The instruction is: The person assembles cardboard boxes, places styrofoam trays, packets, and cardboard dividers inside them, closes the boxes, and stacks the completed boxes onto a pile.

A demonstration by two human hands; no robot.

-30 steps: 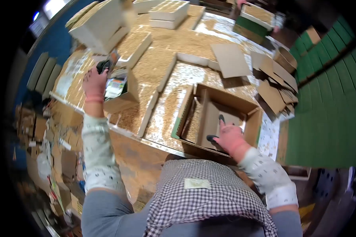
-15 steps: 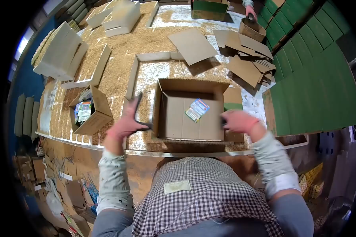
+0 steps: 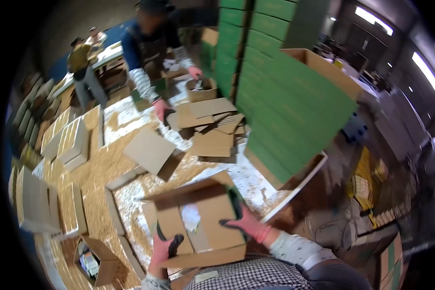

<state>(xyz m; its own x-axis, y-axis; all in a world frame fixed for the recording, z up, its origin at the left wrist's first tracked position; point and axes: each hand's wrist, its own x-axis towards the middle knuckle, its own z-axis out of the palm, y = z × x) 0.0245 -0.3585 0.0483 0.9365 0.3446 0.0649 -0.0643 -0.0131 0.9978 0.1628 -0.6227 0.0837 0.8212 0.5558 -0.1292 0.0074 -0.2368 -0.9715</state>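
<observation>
An open cardboard box (image 3: 222, 212) is tilted in front of my body, with a blurred printed leaflet (image 3: 191, 218) lying on its inner bottom. My left hand (image 3: 165, 247), in a pink glove with dark fingertips, grips the box's left wall near the front corner. On the opposite side, my right hand (image 3: 246, 222), gloved alike, clasps the right wall with the thumb inside. Part of the fingers of both hands is hidden behind the cardboard.
Green boxes (image 3: 295, 111) are stacked to the right. Loose cardboard sheets (image 3: 212, 142) lie beyond my box. A co-worker (image 3: 152, 53) reaches over the far end of the table. A small carton of leaflets (image 3: 106, 268) and white trays (image 3: 34, 203) are at left.
My view has swung to the right, bringing co-workers and the whole green stack into sight. Both hands now grip the box, which is tilted; before, my left hand was apart from it.
</observation>
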